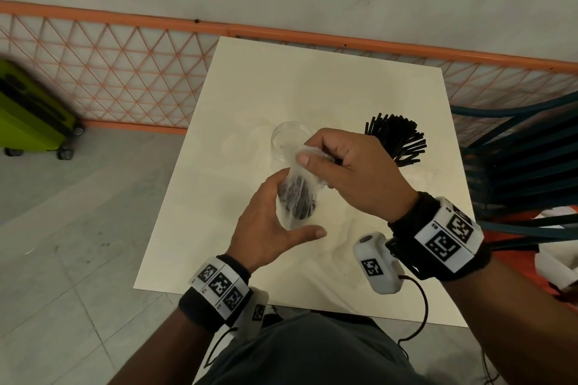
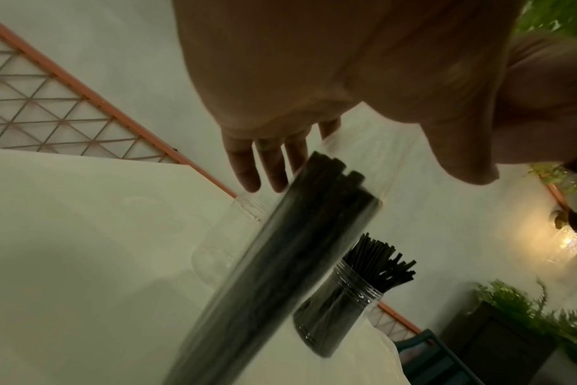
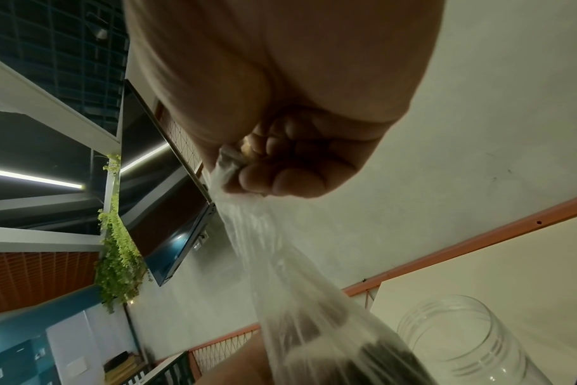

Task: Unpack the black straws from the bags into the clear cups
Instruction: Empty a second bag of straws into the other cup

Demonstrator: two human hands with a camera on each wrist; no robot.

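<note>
Hands: two over the white table (image 1: 250,87) | right hand (image 1: 353,172) pinching the gathered top of one clear bag (image 1: 297,194) of black straws (image 2: 300,234) | left hand (image 1: 269,225) cupped beside it, fingers straight | cups: two, empty clear cup (image 1: 289,141) behind the bag, second cup (image 2: 333,315) packed with straws at right

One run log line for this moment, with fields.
right hand: pinches bag top | left hand: steadies bag | empty cup: behind | filled cup: right

Bagged black straws (image 1: 298,197) upright, empty clear cup (image 1: 289,139), straw-filled cup (image 2: 336,310)
</note>
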